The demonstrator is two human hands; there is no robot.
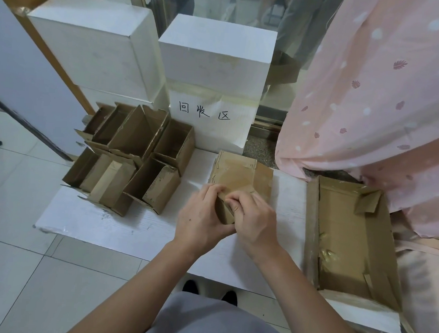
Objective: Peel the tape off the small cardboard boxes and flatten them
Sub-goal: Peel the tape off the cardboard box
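Observation:
A small brown cardboard box (241, 175) lies partly flattened on the white board (120, 227), in the middle. My left hand (202, 217) grips its near end from the left. My right hand (253, 218) pinches the same near edge from the right, fingers curled on the cardboard; whether tape is between the fingers I cannot tell. Several open small cardboard boxes (134, 150) stand clustered at the left of the board.
A shallow cardboard tray (388, 258) with tape scraps sits at the right. Two white boxes (215, 62) stand behind, with a paper sign (206, 118) below. A pink dotted cloth (389, 100) hangs at the right. Tiled floor lies to the left.

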